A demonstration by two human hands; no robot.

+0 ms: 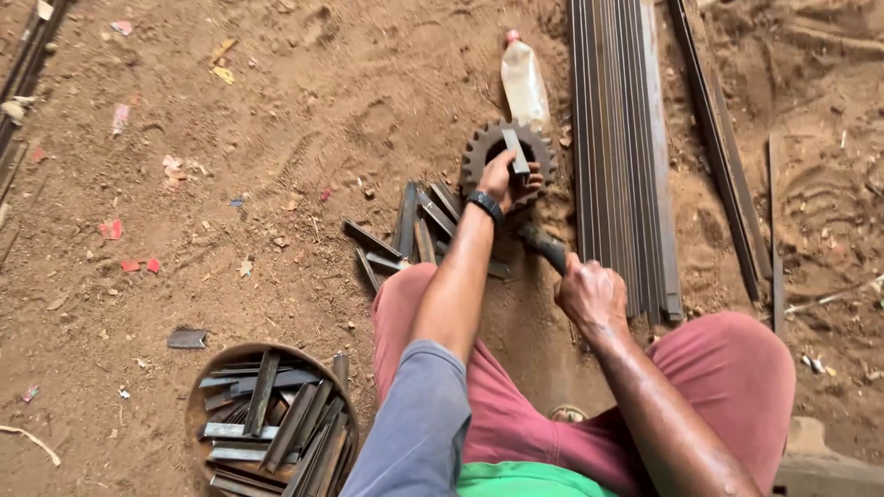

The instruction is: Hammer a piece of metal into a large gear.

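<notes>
Right now you are at the striking step: your left hand [505, 177] pinches a short flat steel piece [516, 152] and holds it across the rusty toothed gear [479, 156] lying on the dirt far ahead of your knees. Your right hand [589, 294] is clenched round a dark hammer handle [545, 244], its head near the gear's near edge, though the head itself is hard to make out. By my reading, the next blow calls for the piece held flat and your fingers kept off the strike line. Your left arm runs straight out, wrist banded; your right forearm is bent, nearer your lap. More cut pieces [414, 235] lie just left of the gear, others fill the round pan [198, 405] near left, and long steel strips [622, 156] run along the right.
</notes>
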